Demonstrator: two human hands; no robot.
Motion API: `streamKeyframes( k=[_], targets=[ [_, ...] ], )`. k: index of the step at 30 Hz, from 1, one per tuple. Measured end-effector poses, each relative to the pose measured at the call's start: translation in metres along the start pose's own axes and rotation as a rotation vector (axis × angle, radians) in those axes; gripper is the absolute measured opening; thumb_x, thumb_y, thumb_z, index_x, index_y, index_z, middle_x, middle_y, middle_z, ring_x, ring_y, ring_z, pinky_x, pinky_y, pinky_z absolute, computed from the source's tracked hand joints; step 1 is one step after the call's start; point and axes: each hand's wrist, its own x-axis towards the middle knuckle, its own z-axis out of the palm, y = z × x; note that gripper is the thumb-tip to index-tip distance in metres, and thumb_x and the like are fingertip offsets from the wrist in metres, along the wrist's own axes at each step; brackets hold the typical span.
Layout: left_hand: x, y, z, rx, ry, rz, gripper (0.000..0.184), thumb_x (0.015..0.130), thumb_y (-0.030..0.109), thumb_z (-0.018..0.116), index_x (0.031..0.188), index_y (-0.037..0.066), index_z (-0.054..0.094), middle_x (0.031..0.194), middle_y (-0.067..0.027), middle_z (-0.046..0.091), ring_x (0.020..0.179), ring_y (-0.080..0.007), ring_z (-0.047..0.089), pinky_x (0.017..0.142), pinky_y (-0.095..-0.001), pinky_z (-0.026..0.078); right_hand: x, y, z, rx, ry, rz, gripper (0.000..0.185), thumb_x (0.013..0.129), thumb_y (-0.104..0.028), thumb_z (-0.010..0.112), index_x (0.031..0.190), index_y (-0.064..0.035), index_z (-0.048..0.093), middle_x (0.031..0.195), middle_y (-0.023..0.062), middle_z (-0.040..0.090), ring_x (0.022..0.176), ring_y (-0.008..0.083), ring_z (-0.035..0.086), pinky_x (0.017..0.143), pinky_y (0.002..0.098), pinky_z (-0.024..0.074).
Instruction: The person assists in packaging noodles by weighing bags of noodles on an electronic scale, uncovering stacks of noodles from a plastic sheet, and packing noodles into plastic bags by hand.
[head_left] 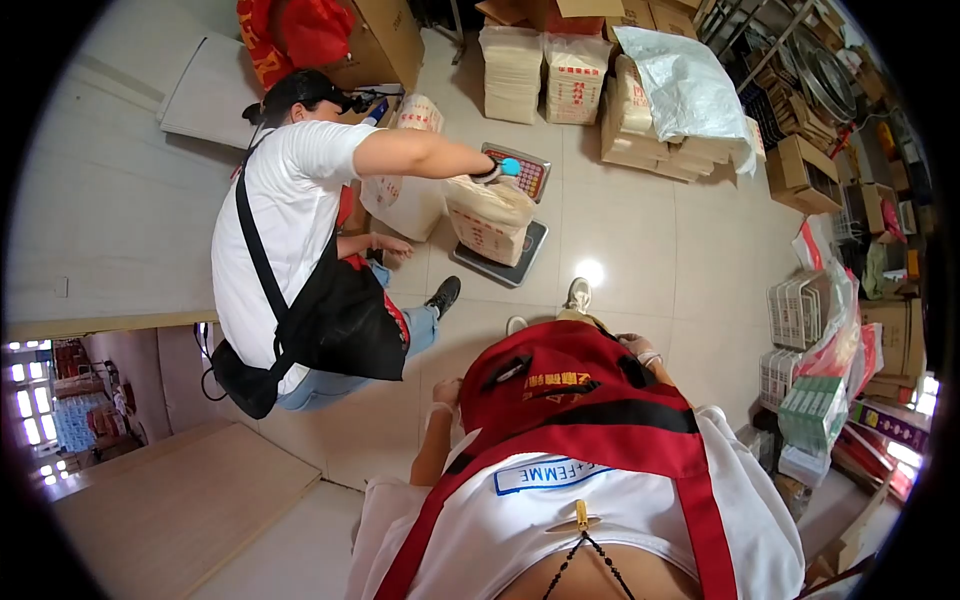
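Red apron [545, 362] lies between left fingers [447, 388] and right fingers [631, 343]; closure I cannot tell.

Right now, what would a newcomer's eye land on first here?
Probably the red apron, large in the lower middle. Next, the white-shirted co-worker on the left, reaching over a packed bag on the floor scale. Then perhaps the shiny pale sheet draped over stacked packs at the upper right.
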Motion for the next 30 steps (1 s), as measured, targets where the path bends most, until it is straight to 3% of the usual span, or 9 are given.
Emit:
streamKeyframes(
  k=[4, 8, 10, 13, 16, 22, 26, 28, 30],
  targets=[
    [-0.01, 0.031, 0.0, -0.374, 0.036, -0.407, 0.024, 0.068, 0.013, 0.042, 0.079, 0.003, 0.06, 0.071, -0.0145, 0.058, 0.063, -0.0198, 0.055, 0.058, -0.0264, 0.043, 0.013, 0.013, -0.001, -0.045, 0.015, -0.044, 0.03, 0.076, -0.026, 0.048, 0.097, -0.0051, 0.055, 0.086, 0.0098, 0.059, 0.079, 0.0159, 0.055, 0.072, 0.0256, 0.0404],
    [-0.006, 0.015, -0.002, -0.504, -0.077, -0.324, 0.023, 0.069, 0.016, 0.042, 0.077, 0.006, 0.06, 0.074, -0.0123, 0.059, 0.065, -0.0184, 0.055, 0.059, -0.0271, 0.043, 0.012, 0.013, -0.003, -0.104, 0.02, -0.073, 0.032, 0.076, -0.028, 0.047, 0.098, -0.0062, 0.055, 0.087, 0.0112, 0.059, 0.081, 0.0161, 0.055, 0.074, 0.0254, 0.0398],
    [0.014, -0.024, -0.001, 0.906, -0.011, 0.508, 0.022, 0.069, 0.018, 0.044, 0.078, 0.009, 0.061, 0.078, -0.0074, 0.059, 0.067, -0.0177, 0.056, 0.061, -0.0268, 0.044, 0.009, 0.01, -0.002, -0.084, 0.022, -0.061, 0.032, 0.076, -0.028, 0.048, 0.098, -0.0064, 0.055, 0.088, 0.0113, 0.059, 0.081, 0.0164, 0.055, 0.074, 0.0254, 0.0397],
    [0.016, -0.023, -0.002, 0.952, -0.045, 0.585, 0.022, 0.066, 0.02, 0.046, 0.079, 0.011, 0.061, 0.082, -0.0027, 0.059, 0.071, -0.0176, 0.056, 0.065, -0.026, 0.044, 0.014, 0.012, -0.002, -0.044, 0.021, -0.035, 0.029, 0.077, -0.023, 0.049, 0.098, -0.0048, 0.055, 0.089, 0.0088, 0.058, 0.081, 0.0147, 0.054, 0.073, 0.0246, 0.0406],
    [0.0, 0.005, 0.0, 0.412, -0.054, 0.126, 0.024, 0.066, 0.021, 0.045, 0.08, 0.013, 0.062, 0.085, -0.0009, 0.059, 0.075, -0.0175, 0.055, 0.067, -0.0245, 0.044, 0.005, -0.001, -0.003, -0.04, 0.022, 0.003, 0.025, 0.077, -0.017, 0.05, 0.097, -0.0028, 0.055, 0.089, 0.0063, 0.058, 0.079, 0.0128, 0.053, 0.071, 0.0237, 0.0417],
    [0.011, -0.012, -0.006, 0.94, -0.072, 0.62, 0.026, 0.067, 0.022, 0.043, 0.081, 0.013, 0.062, 0.085, -0.0013, 0.059, 0.076, -0.0175, 0.055, 0.07, -0.0251, 0.042, 0.002, -0.006, -0.004, -0.014, 0.005, 0.007, 0.024, 0.078, -0.015, 0.051, 0.097, -0.0021, 0.054, 0.089, 0.0063, 0.058, 0.079, 0.013, 0.053, 0.071, 0.0234, 0.0419],
    [0.011, -0.012, 0.0, 0.854, -0.084, 0.532, 0.024, 0.067, 0.019, 0.044, 0.081, 0.01, 0.062, 0.084, -0.0036, 0.059, 0.076, -0.018, 0.055, 0.071, -0.025, 0.043, 0.003, -0.008, -0.004, 0.014, -0.005, 0.026, 0.024, 0.078, -0.015, 0.051, 0.098, -0.0018, 0.054, 0.089, 0.0063, 0.058, 0.078, 0.013, 0.053, 0.07, 0.0237, 0.0421],
    [0.007, -0.004, 0.004, -0.107, -0.092, -0.064, 0.021, 0.068, 0.015, 0.046, 0.08, 0.006, 0.061, 0.082, -0.0061, 0.059, 0.075, -0.0168, 0.055, 0.07, -0.0242, 0.043, 0.005, -0.005, -0.004, 0.026, -0.005, 0.022, 0.024, 0.078, -0.015, 0.05, 0.097, -0.0017, 0.054, 0.089, 0.0063, 0.058, 0.078, 0.013, 0.053, 0.07, 0.0238, 0.042],
    [0.007, -0.004, 0.002, 0.088, -0.095, 0.09, 0.02, 0.068, 0.014, 0.047, 0.079, 0.005, 0.061, 0.082, -0.0071, 0.059, 0.075, -0.0164, 0.055, 0.07, -0.0239, 0.043, 0.007, -0.004, -0.004, 0.039, -0.003, 0.017, 0.024, 0.078, -0.015, 0.05, 0.097, -0.0016, 0.054, 0.089, 0.0062, 0.058, 0.078, 0.013, 0.053, 0.07, 0.0239, 0.042]
  ],
)
